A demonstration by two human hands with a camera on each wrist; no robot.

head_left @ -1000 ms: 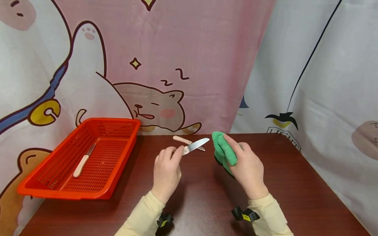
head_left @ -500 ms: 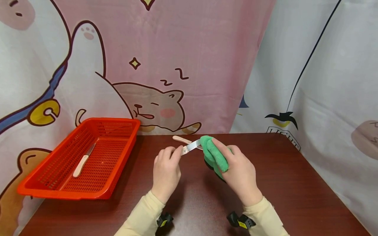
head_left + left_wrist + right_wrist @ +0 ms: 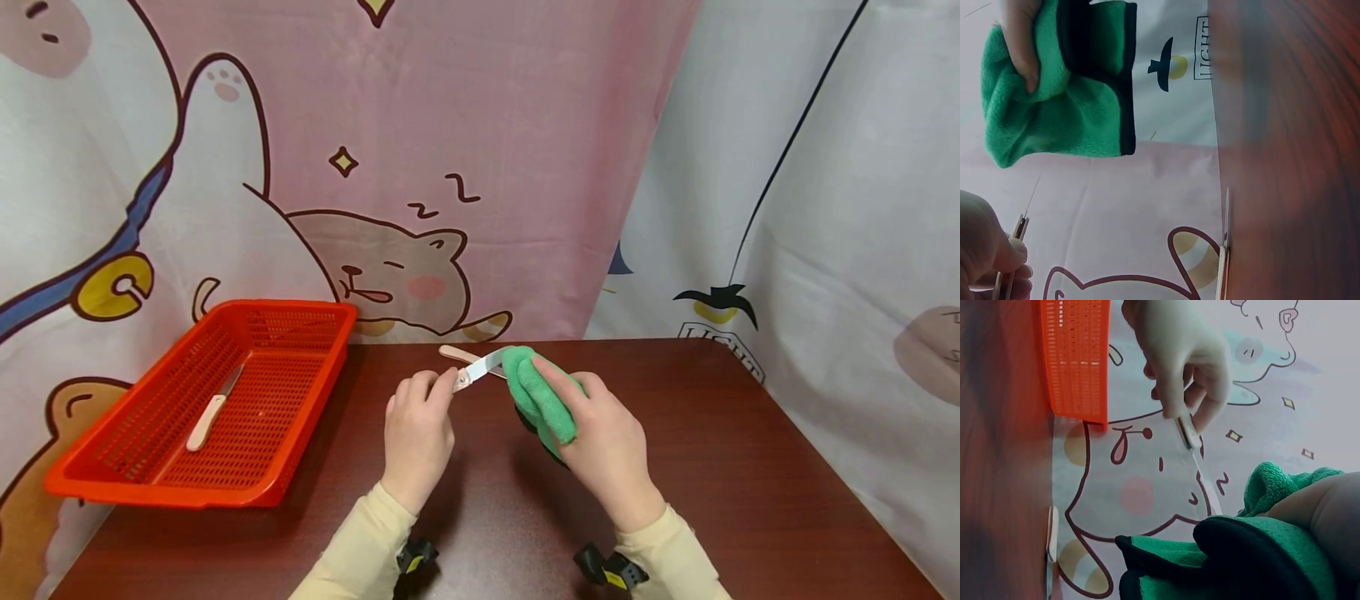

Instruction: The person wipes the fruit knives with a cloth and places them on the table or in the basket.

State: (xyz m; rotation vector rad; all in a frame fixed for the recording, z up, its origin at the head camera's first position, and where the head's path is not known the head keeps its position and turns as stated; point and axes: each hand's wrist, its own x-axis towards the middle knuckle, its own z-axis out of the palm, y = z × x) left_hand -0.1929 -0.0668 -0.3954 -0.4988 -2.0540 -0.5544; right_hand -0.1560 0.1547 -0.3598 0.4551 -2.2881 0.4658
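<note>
My left hand [image 3: 417,437] grips the pale handle of a folding knife [image 3: 486,366], its blade out and pointing right. My right hand [image 3: 611,442] holds a bunched green cloth [image 3: 536,396] with a dark edge. In the head view the cloth covers the outer end of the blade. The right wrist view shows the blade [image 3: 1208,487] running from the handle down to the cloth. A second pale-handled knife [image 3: 459,355] lies at the back of the table, partly behind the held blade.
On the left stands an orange plastic basket [image 3: 300,450] with another pale-handled knife [image 3: 205,423] inside. The brown table [image 3: 750,467] reaches back to a printed curtain [image 3: 540,167]. A black wrist camera [image 3: 611,567] sits at the right sleeve.
My right hand has brought the cloth leftward onto the blade, which was bare a second ago. The left hand, still gripping the knife, has shifted slightly left.
</note>
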